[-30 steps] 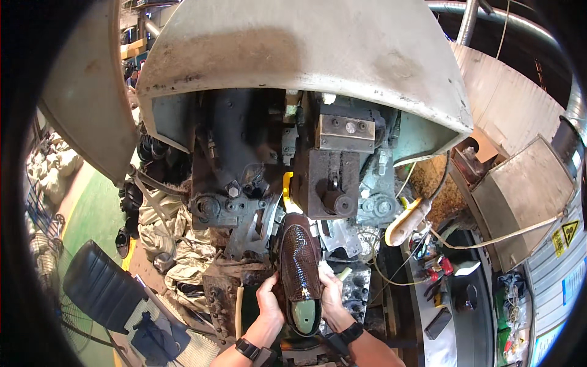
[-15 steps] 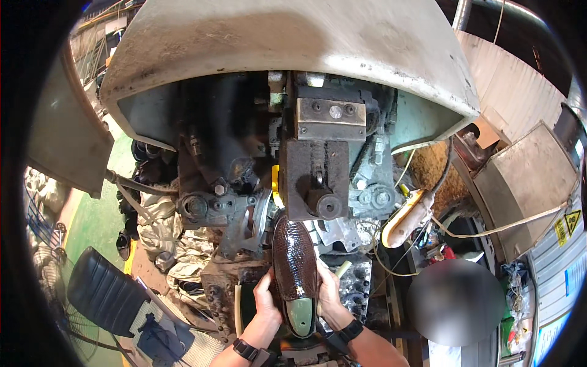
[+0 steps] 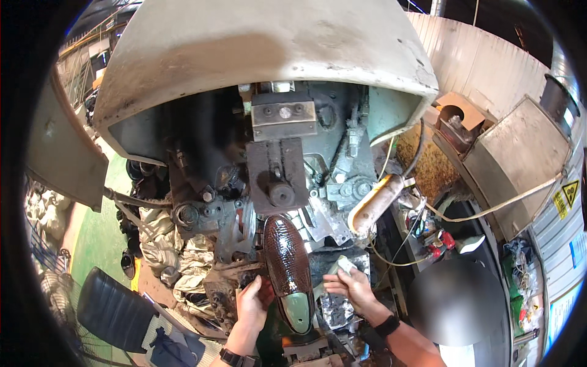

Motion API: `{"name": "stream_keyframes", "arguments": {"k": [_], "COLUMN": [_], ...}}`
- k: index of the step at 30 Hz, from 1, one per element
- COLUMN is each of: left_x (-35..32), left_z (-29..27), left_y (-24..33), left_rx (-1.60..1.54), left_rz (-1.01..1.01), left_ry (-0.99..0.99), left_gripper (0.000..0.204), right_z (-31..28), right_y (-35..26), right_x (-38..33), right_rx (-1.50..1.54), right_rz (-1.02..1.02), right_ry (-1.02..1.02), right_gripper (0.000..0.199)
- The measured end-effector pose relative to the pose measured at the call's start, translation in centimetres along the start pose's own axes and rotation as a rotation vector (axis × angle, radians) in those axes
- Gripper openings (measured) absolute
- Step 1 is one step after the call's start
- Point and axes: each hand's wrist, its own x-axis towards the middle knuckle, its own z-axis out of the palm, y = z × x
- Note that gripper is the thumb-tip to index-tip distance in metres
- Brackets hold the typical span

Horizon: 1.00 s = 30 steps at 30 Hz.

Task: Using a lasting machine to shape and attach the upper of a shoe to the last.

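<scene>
Head view, and here's the change: both hands have come off the shoe's sides! The brown shoe (image 3: 286, 257), drawn over its green last (image 3: 299, 311), sits below the dark block (image 3: 275, 160), sole side out of sight, heel toward the person. Its toe now lines up under the knob (image 3: 281, 195); half a second ago it showed to the left of it. The head has swung too, so how far the shoe itself moved, I can't tell.

The left hand (image 3: 252, 303) hangs just beside the shoe, loosely curled, seemingly gripping nothing. Over to the right hand (image 3: 358, 292): clear of the shoe, fingers pointing toward it, thumb by a pale bar (image 3: 344, 265); whether it pinches that bar, I can't tell. What does it mean? With neither hand gripping, the shoe is presumably borne by the machine, its placing apparently done. Off to the right, the cabled tool (image 3: 376, 205) hangs untouched.
</scene>
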Motion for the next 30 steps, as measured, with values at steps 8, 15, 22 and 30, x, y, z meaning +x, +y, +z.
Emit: {"name": "stream_keyframes", "arguments": {"k": [8, 15, 22, 30], "left_x": [-1.1, -0.4, -1.4, -1.5], "left_z": [6.5, 5.7, 6.3, 6.9], "left_y": [0.1, -1.1, -0.3, 0.1], "left_rx": [-0.3, -0.323, -0.314, -0.288], "left_rz": [-0.047, -0.093, -0.08, -0.084], "left_ry": [-0.11, 0.031, -0.005, -0.03], "left_gripper": [0.048, 0.047, 0.046, 0.045], "right_z": [9.0, 9.8, 9.6, 10.0], "right_y": [2.3, 2.3, 2.3, 1.7], "right_x": [2.0, 0.6, 1.0, 0.7], "right_rx": [0.561, 0.577, 0.552, 0.59], "right_rz": [-0.065, -0.19, -0.127, -0.121], "right_ry": [-0.077, 0.149, 0.151, 0.132], "right_gripper": [0.025, 0.019, 0.017, 0.017]}}
